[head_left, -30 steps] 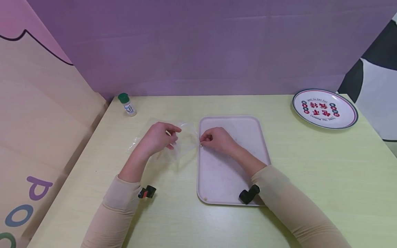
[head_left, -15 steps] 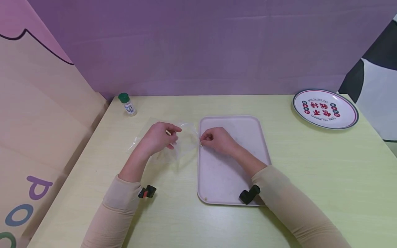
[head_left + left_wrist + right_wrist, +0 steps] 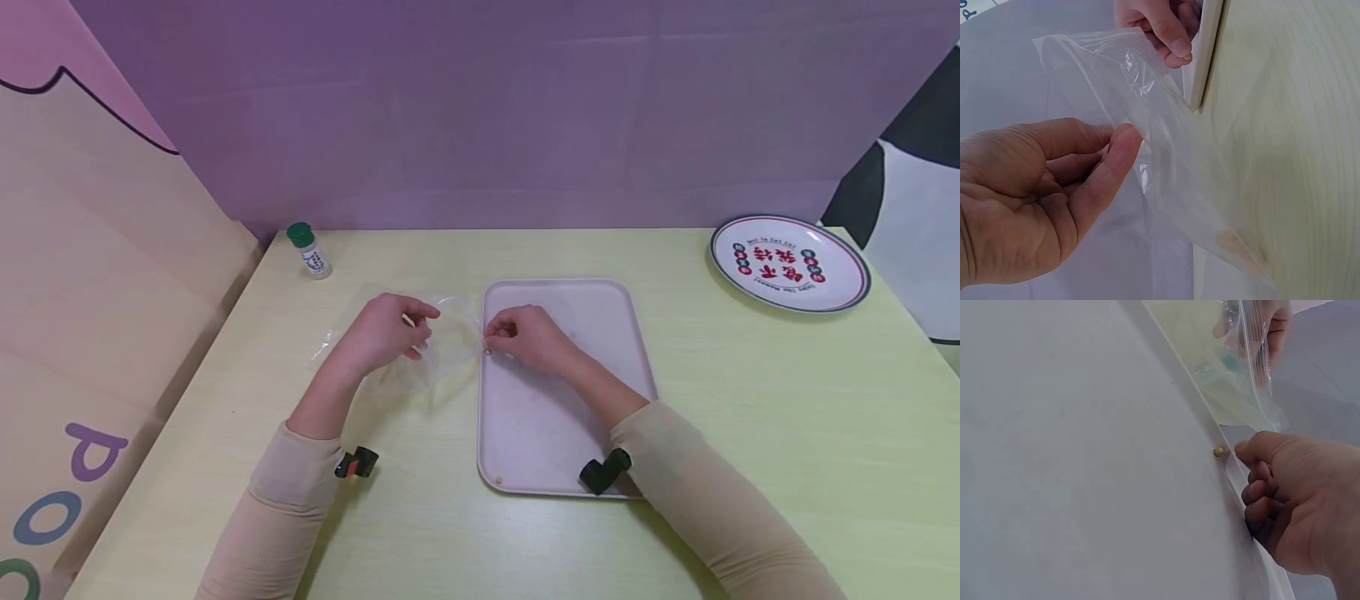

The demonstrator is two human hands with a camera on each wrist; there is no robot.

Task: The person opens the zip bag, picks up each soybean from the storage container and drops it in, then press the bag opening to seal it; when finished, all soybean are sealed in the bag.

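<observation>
Two bare hands work over one pale tabletop [image 3: 420, 525]. The left hand [image 3: 384, 333] has its fingers bent and pinches the film of the one clear plastic bag [image 3: 1166, 169] between thumb and fingertip. The right hand [image 3: 528, 337] is curled, thumb and forefinger drawn together at the left rim of the one light tray [image 3: 592, 325]; whether they have hold of anything I cannot tell. The bag is between the two hands, just left of the tray.

Two small yellowish beans can be counted in the tray: one bean [image 3: 1219, 451] at the rim just beside the right fingertips, the other bean [image 3: 498, 480] in the near left corner.

One small bottle [image 3: 313, 260] with a green cap stands at the far left; its white label bears blue print too small to read. One plate [image 3: 843, 258] at the far right carries red characters, round dark and red badges with tiny marks, and curved lines of small lettering I cannot read surely. Two black devices [image 3: 356, 463] [image 3: 605, 471] sit at the cuffs, one per arm. On the left wall [image 3: 67, 292] show a purple letter like a p and a blue o.
</observation>
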